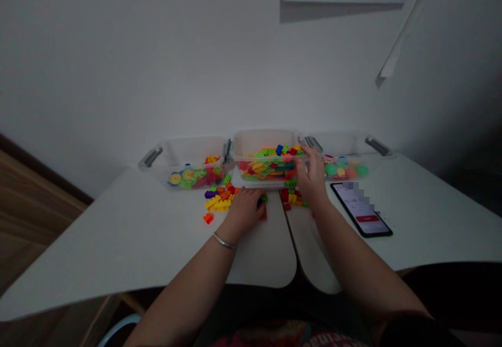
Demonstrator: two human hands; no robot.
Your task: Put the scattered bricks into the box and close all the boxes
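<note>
In the head view my left hand [246,208] is low over the table, its fingers curled down among loose building bricks [223,198]. A bit of dark and green shows between its thumb and fingers, but I cannot make out the piece. Beside the thumb lies a red brick [264,214]. My right hand [312,175] is at the right end of the middle clear plastic box [243,145], fingers over its rim and thumb against the outside. Mixed coloured bricks [269,164] fill much of that box. More loose bricks [293,197] lie in front of it, partly behind my right wrist.
A left clear box [192,145] holds yellow wheels, green and red pieces. A right clear box [345,145] holds round coloured pieces. A lit phone [363,211] lies right of my right forearm. The white table [129,242] has a gap between two panels and meets a wall [157,64].
</note>
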